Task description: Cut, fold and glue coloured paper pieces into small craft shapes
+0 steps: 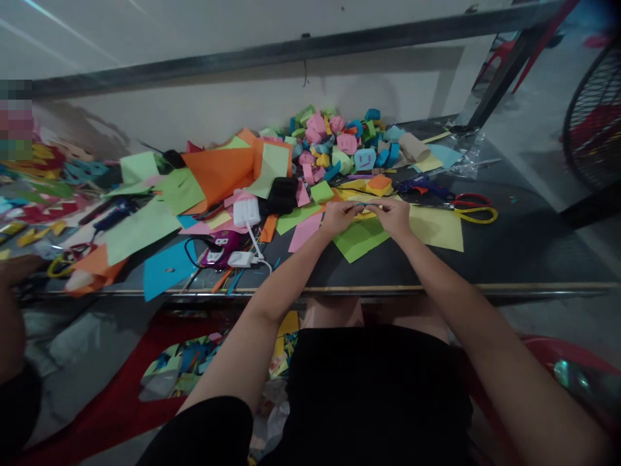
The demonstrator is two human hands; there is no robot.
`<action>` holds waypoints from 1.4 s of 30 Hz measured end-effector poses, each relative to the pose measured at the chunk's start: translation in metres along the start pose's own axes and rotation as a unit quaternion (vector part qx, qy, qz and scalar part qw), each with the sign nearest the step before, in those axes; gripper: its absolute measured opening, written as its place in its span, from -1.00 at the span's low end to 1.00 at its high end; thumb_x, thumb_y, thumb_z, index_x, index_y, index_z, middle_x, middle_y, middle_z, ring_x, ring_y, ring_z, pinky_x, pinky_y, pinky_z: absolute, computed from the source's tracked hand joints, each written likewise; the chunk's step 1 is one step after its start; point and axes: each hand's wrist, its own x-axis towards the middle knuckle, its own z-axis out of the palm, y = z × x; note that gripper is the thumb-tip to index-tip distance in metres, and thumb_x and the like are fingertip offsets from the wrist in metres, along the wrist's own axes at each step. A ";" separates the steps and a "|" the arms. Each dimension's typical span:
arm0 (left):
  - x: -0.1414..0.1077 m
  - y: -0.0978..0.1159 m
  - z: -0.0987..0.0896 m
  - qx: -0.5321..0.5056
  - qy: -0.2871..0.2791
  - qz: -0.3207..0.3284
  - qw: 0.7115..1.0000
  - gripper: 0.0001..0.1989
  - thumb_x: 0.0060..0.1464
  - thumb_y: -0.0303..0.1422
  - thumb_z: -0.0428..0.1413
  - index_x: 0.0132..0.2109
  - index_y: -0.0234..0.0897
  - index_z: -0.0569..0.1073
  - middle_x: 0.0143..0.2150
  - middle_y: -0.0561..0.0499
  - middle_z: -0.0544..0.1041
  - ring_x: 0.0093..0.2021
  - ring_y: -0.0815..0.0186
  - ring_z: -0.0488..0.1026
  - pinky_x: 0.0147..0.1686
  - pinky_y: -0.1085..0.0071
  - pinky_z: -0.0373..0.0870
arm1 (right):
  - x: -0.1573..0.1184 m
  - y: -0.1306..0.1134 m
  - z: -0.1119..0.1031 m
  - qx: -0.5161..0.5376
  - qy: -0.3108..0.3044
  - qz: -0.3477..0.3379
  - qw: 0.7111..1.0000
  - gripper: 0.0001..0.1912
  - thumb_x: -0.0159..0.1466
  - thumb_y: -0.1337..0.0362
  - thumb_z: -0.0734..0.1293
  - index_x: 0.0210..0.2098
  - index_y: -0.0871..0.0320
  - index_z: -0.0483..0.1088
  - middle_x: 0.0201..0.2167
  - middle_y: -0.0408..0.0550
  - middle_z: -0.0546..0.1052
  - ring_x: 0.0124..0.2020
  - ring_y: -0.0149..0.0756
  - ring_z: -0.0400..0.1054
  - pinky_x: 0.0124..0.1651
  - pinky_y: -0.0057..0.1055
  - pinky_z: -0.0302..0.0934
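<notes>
Both my hands meet above the dark table [514, 255], over green and yellow sheets. Between the fingertips is a small blue strip [365, 204], pinched at its left by my left hand [338, 215] and at its right by my right hand [394, 215]. A green sheet [361, 241] lies just below them, a pale yellow sheet [436, 228] to the right. An orange and yellow folded piece [379, 185] sits just beyond my fingers, beside a small green block [321, 192]. Behind is a heap of folded paper shapes [347, 144], some with drawn faces.
Scissors [475, 208] and a blue glue gun [427, 187] lie right of my hands. At left are a purple power socket [222, 249], a white adapter [246, 211], and orange sheets [220, 171]. Another person's arm [10, 317] shows at far left; a fan [596, 123] stands at right.
</notes>
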 end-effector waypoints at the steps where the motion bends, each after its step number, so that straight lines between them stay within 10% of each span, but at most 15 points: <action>1: 0.001 -0.001 0.000 -0.003 0.007 -0.008 1.000 -0.80 0.22 -0.29 0.18 -0.28 -0.24 0.68 -0.37 0.01 0.68 -0.36 0.30 0.61 -0.36 0.48 0.43 | 0.000 0.000 0.001 0.011 -0.009 0.015 1.000 -0.59 0.13 -0.10 0.49 -0.26 0.10 0.68 -0.38 -0.02 0.67 -0.45 -0.23 0.46 -0.30 -0.27 0.35; 6: 0.005 -0.011 0.000 -0.024 0.023 -0.033 0.999 -0.79 0.20 -0.37 0.20 -0.06 -0.20 0.68 -0.21 -0.03 0.71 -0.28 0.28 0.63 -0.22 0.41 0.52 | 0.001 0.000 0.005 0.120 -0.074 0.084 0.986 -0.24 0.06 -0.24 0.48 0.11 0.09 0.54 -0.05 0.06 0.65 -0.32 -0.19 0.53 -0.37 -0.29 0.41; 14: 0.001 -0.008 0.000 -0.107 -0.030 -0.023 0.993 -0.48 0.04 -0.20 0.37 0.14 -0.23 0.58 -0.08 -0.10 0.70 -0.15 0.21 0.65 -0.12 0.34 0.58 | 0.005 0.001 0.000 0.143 -0.052 0.096 0.984 -0.22 0.11 -0.32 0.39 0.08 0.13 0.51 -0.05 0.13 0.64 -0.21 -0.14 0.55 -0.25 -0.23 0.49; 20: 0.006 -0.013 0.007 -0.126 0.040 -0.037 0.990 -0.64 0.14 -0.14 0.27 0.00 -0.24 0.64 -0.12 -0.08 0.70 -0.20 0.25 0.62 -0.12 0.36 0.54 | 0.000 -0.008 0.001 0.139 -0.056 0.084 0.985 -0.20 0.13 -0.29 0.40 0.19 0.08 0.45 0.09 0.13 0.60 -0.34 -0.22 0.51 -0.23 -0.18 0.50; 25: 0.006 -0.018 0.008 -0.177 0.074 -0.098 0.977 -0.59 0.08 -0.16 0.30 0.04 -0.25 0.60 -0.21 -0.03 0.66 -0.29 0.33 0.55 -0.23 0.41 0.49 | 0.008 -0.020 -0.023 -0.031 0.038 0.075 0.996 -0.34 0.36 -0.09 0.20 0.35 0.08 0.27 0.25 0.12 0.50 -0.13 -0.15 0.54 -0.06 -0.21 0.47; 29: 0.006 -0.018 0.004 -0.168 0.117 -0.124 0.971 -0.59 -0.02 -0.27 0.37 0.00 -0.26 0.59 -0.27 0.00 0.61 -0.31 0.32 0.50 -0.27 0.39 0.46 | 0.038 -0.022 -0.078 -0.274 0.121 0.093 0.950 -0.40 0.38 0.14 0.19 0.38 0.16 0.20 0.25 0.20 0.46 0.21 -0.03 0.38 0.24 -0.09 0.28; 35: 0.008 -0.016 0.002 -0.180 0.150 -0.136 0.963 -0.66 -0.09 -0.37 0.40 -0.24 -0.23 0.39 -0.35 0.07 0.51 -0.37 0.37 0.49 -0.31 0.43 0.43 | 0.074 0.003 -0.113 -0.449 -0.043 0.278 0.848 0.11 0.02 -0.07 0.54 0.34 0.49 0.17 0.23 0.55 0.39 0.28 0.31 0.29 0.30 0.05 0.16; 42: 0.007 -0.015 0.000 -0.156 0.182 -0.125 0.963 -0.61 -0.05 -0.19 0.38 -0.29 -0.22 0.33 -0.34 0.07 0.50 -0.38 0.40 0.47 -0.32 0.45 0.43 | 0.076 0.024 -0.102 -0.435 -0.077 0.273 0.854 -0.46 0.17 0.06 0.44 0.01 0.34 0.50 0.02 0.43 0.58 0.09 0.24 0.49 0.09 0.02 0.36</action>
